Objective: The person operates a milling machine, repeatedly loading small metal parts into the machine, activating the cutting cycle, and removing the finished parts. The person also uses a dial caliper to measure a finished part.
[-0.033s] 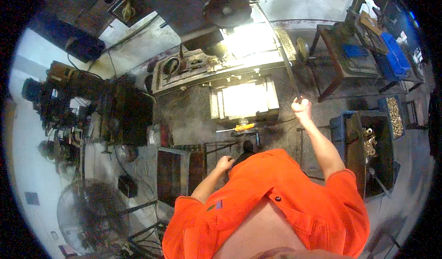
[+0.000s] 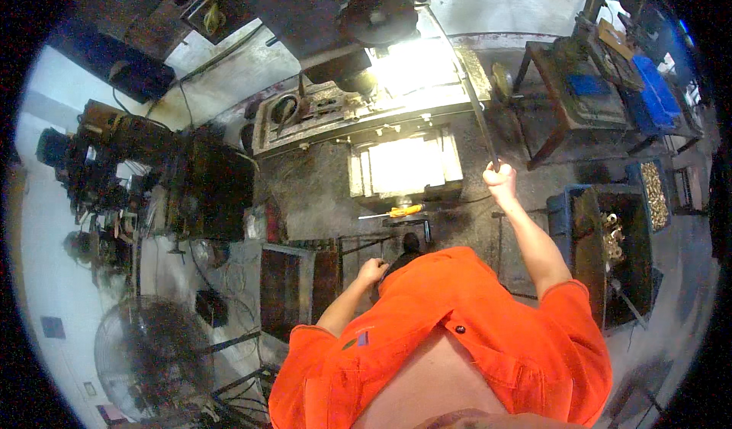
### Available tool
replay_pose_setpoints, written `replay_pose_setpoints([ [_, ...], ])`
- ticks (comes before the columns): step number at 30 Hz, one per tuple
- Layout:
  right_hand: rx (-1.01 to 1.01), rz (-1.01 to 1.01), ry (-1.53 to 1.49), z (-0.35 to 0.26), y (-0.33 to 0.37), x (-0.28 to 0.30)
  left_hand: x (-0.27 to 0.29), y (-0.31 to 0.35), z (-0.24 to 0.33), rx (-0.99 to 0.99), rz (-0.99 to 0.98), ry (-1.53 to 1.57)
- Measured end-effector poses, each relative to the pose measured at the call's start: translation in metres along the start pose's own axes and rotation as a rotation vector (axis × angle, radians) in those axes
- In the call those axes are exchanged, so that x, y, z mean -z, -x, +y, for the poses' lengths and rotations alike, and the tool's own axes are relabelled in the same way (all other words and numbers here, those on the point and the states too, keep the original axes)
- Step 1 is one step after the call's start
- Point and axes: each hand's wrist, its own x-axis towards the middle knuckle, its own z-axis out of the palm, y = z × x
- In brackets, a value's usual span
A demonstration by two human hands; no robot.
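My right hand is closed round the lower end of a long dark lever, which slants up and away to the machine head. Nearer my body on the left, my left hand rests by dark cloth at my lap. Its fingers are curled in, and I cannot make out whether anything is inside them. Ahead of me, a brightly lit vise-like metal block stands before the machine bed; glare hides its top. A tool with a yellow handle and thin metal shaft lies at the block's near side.
To the right stand a bin holding metal parts and a blue tray full of small pieces. A metal table is at the far right. Dark machinery and a large fan stand on the left.
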Motion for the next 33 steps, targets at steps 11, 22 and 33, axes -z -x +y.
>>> replay_pose_setpoints([
  [11, 0.031, 0.098, 0.130, 0.010, -0.015, -0.021, 0.001, 0.005, -0.013, -0.001, 0.036, -0.029],
  [22, -0.002, 0.040, -0.048, 0.051, -0.041, -0.045, 0.013, 0.009, -0.004, 0.043, -0.042, -0.023],
  [33, 0.014, 0.111, 0.073, 0.044, -0.059, -0.059, 0.026, 0.025, -0.028, -0.054, 0.048, -0.011],
])
